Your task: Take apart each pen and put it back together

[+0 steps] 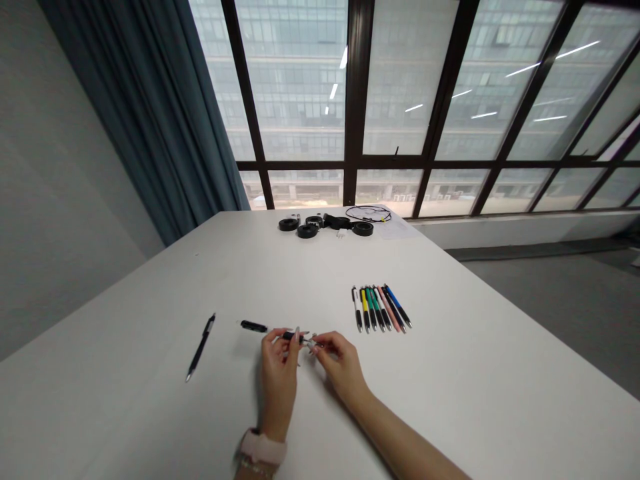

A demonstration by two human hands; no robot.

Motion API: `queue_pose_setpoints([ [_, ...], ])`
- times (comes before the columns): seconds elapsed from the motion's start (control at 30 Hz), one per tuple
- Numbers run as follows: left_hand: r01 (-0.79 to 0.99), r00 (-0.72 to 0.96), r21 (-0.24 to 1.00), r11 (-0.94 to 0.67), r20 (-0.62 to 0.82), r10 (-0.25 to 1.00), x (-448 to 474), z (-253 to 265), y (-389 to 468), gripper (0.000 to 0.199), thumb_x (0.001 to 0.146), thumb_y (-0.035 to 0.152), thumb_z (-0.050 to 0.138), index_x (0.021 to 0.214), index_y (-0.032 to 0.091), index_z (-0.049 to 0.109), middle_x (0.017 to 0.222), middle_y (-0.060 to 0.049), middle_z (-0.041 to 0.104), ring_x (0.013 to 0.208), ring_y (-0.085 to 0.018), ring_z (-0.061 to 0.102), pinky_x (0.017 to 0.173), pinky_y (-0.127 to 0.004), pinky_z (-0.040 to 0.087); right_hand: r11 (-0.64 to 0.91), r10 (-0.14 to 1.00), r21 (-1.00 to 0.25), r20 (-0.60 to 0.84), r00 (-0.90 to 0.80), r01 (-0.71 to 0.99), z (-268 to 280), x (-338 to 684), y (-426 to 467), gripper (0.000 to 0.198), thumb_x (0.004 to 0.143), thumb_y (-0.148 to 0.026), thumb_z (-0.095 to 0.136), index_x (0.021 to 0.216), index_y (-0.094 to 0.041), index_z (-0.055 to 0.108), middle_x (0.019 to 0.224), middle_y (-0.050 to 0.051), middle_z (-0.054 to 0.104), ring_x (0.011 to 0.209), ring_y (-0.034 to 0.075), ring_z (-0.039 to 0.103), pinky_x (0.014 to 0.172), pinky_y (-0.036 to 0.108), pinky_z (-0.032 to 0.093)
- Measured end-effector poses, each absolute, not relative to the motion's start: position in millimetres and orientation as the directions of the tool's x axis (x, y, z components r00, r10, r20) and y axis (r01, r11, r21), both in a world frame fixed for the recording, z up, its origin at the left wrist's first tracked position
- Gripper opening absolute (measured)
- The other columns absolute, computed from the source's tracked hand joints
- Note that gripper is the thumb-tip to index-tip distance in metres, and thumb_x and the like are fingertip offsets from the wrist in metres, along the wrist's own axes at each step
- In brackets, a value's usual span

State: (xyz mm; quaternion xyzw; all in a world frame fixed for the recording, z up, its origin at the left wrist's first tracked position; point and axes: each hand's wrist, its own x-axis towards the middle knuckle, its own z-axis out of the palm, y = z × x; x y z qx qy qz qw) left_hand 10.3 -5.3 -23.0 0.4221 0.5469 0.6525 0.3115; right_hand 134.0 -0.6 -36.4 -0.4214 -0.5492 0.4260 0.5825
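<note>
Nearest you, a pink band (pixel 263 447) circles your left wrist. Your left hand (pixel 280 365) has its fingertips closed on a dark pen part (pixel 291 336), held over the white table (pixel 440 400); your right hand (pixel 345 365) pinches a small silvery piece (pixel 312 345) between thumb and fingers, right at the end of that part, though you can't tell whether the two are joined. Out to your left a black pen (pixel 201 348) lies aslant, and a short black barrel (pixel 254 326) rests just beyond your left hand. Farther off to the right, pens in several colours (pixel 381 309) lie side by side. At the far end sit black rolls (pixel 307 231) and a looped cable (pixel 369 214), before the windows (pixel 305 87).
</note>
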Motion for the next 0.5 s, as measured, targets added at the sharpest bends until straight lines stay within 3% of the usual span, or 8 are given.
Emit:
queue_pose_setpoints([
  [0.3,0.125,-0.359,0.967,-0.22,0.251,0.899,16.0,-28.7,-9.5,0.044,0.082,0.054,0.067,0.107,0.022,0.051,0.091,-0.008,0.075,0.084,-0.022,0.074,0.069,-0.031,0.059,0.312,0.95,-0.95,0.311,0.019,-0.027,-36.3,135.6,-0.3,0.013,0.081,-0.03,0.07,0.086,-0.022,0.079,0.078,0.003,0.071,0.072,0.018,0.064,0.068,0.028,0.049],
  [0.5,0.122,-0.304,0.964,-0.237,0.264,0.915,18.5,-27.1,-8.7,0.061,0.086,0.055,0.061,0.134,0.022,0.046,0.1,-0.011,0.078,0.094,-0.023,0.074,0.08,-0.035,0.061,0.306,0.952,-0.947,0.306,0.021,-0.097,-35.8,135.5,2.1,0.018,0.08,-0.03,0.07,0.093,-0.023,0.079,0.079,0.003,0.069,0.074,0.018,0.063,0.07,0.029,0.048],
])
